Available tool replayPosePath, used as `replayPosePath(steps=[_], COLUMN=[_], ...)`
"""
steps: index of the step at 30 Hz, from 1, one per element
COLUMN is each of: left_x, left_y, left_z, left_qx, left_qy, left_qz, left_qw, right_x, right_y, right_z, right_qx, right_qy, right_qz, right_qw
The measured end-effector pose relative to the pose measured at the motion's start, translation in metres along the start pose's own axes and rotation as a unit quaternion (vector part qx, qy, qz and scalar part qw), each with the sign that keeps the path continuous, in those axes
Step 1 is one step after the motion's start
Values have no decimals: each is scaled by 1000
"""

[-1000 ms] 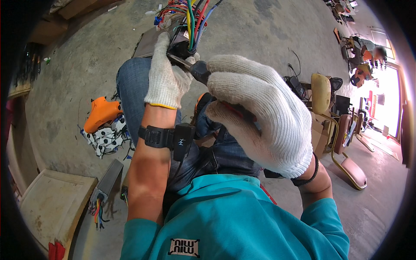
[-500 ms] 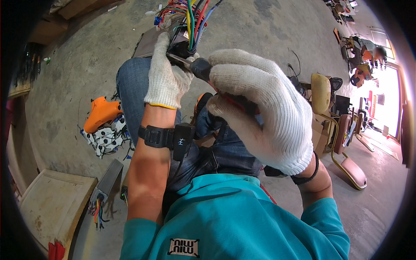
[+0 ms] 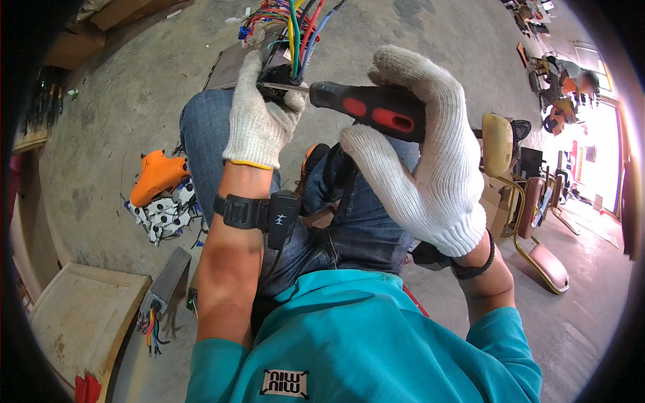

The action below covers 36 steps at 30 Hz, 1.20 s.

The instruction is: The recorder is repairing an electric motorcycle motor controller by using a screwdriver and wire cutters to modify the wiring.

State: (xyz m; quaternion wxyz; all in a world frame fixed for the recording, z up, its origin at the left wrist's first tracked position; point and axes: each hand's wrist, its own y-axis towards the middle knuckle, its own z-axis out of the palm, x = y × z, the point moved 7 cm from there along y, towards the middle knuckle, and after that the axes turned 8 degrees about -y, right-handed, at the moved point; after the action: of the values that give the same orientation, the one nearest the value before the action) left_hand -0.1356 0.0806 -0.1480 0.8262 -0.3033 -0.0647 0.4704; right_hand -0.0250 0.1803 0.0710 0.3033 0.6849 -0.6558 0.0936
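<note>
Below wires [image 3: 295, 43]: left hand [image 3: 259, 127] grips casing [image 3: 275, 74]
Screwdriver [image 3: 369, 109]: right hand [image 3: 440, 148] spread loosely around
Screwdriving: underway, seemingly unfinished

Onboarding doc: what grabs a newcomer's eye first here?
The black-and-red tool handle, upper centre, lying in the loosely open, gloved right hand. Left of it, the gloved left hand grips a black part, with green, yellow, red and blue wires rising to the top edge. Then the bright orange piece on the floor at left.
</note>
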Motion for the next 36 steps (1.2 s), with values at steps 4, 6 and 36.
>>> replayPosePath(steps=[4, 6, 36], left_x=[1, 0, -1], left_y=[-1, -2, 1], left_z=[1, 3, 0], left_qx=[-9, -3, 9], left_qy=[-16, -14, -9], left_qz=[-4, -7, -13], left_qw=[1000, 1000, 1000], right_x=[-2, -7, -10], right_y=[4, 4, 2], right_z=[-4, -2, -2], right_qx=[18, 21, -8], right_qy=[-30, -69, -62], right_qz=[-24, -8, 48], right_qw=[999, 997, 997])
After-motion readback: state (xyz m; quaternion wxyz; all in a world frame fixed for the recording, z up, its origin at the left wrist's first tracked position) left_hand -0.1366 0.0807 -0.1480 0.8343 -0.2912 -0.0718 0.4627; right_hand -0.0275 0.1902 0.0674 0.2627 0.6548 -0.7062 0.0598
